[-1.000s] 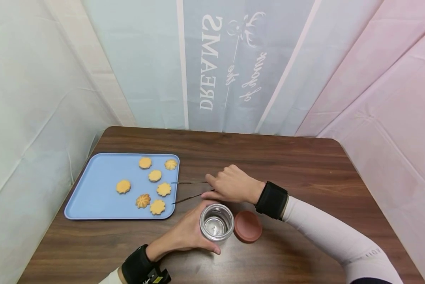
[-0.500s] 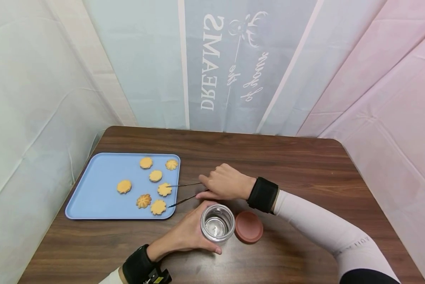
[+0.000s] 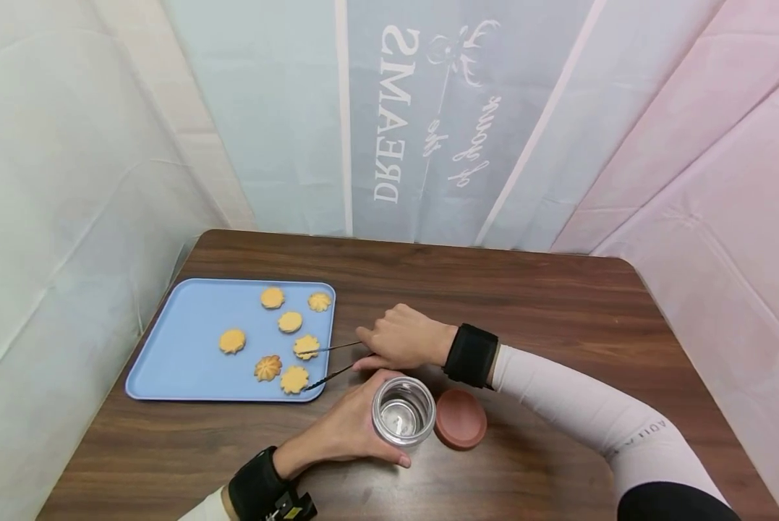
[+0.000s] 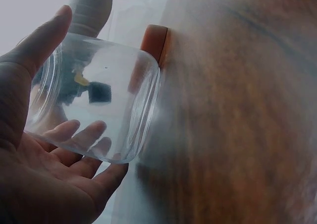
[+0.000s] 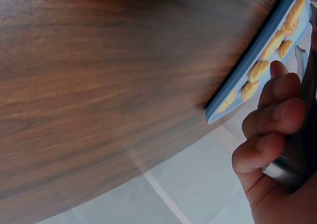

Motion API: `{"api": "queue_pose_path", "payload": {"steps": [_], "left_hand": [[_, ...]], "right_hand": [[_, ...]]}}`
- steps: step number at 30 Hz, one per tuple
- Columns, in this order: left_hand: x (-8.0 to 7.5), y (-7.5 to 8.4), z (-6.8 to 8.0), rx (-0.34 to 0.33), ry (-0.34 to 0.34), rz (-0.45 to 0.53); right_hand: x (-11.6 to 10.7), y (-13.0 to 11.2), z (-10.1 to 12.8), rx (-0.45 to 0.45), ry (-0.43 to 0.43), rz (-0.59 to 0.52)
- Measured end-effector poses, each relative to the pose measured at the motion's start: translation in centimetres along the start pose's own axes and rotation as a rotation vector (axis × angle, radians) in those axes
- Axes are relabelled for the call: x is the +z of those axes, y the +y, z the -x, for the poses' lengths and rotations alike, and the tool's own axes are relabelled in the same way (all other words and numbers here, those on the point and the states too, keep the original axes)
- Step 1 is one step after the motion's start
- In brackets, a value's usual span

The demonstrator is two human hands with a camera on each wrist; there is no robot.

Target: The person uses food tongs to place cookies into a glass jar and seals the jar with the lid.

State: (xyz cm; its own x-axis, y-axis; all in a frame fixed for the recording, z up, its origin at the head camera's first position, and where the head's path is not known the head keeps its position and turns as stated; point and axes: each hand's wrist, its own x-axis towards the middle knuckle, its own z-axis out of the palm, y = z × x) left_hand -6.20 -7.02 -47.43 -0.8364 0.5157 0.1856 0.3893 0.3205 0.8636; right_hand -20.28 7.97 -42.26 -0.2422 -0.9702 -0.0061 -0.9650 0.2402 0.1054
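My left hand (image 3: 353, 427) grips a clear jar (image 4: 116, 120) round its side, its mouth facing up and nothing inside. Close beside the jar on the right lies a reddish-brown round lid (image 3: 461, 420). Held in my right hand (image 3: 407, 339) are dark metal tongs (image 3: 329, 378), arms spread apart and pointing left over the tray's right edge. One tip overlaps a flower-shaped cookie (image 3: 307, 346); the other is at the edge of the cookie (image 3: 294, 379) nearest the front. In the right wrist view, the fingers (image 5: 285, 115) curl round the tongs' dark handle.
A blue tray (image 3: 184, 347) lies on the left of the wooden table (image 3: 532, 304). Besides those two, it bears several more yellow cookies, among them a browner one (image 3: 268, 367) left of the tongs. Fabric curtains (image 3: 285, 108) hang behind and at both sides.
My right hand has moved left with the tongs, whose tips have gone from the tray's right edge in over the two nearest cookies. The left hand and jar have stayed in place.
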Motion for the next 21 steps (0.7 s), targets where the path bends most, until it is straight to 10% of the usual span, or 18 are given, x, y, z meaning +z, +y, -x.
{"api": "queue_pose_path", "payload": {"steps": [21], "left_hand": [[-0.4,0.0,0.1,-0.07,-0.033,0.052]], "right_hand": [[1.7,-0.2,-2.5,-0.047,-0.017,0.0]]}}
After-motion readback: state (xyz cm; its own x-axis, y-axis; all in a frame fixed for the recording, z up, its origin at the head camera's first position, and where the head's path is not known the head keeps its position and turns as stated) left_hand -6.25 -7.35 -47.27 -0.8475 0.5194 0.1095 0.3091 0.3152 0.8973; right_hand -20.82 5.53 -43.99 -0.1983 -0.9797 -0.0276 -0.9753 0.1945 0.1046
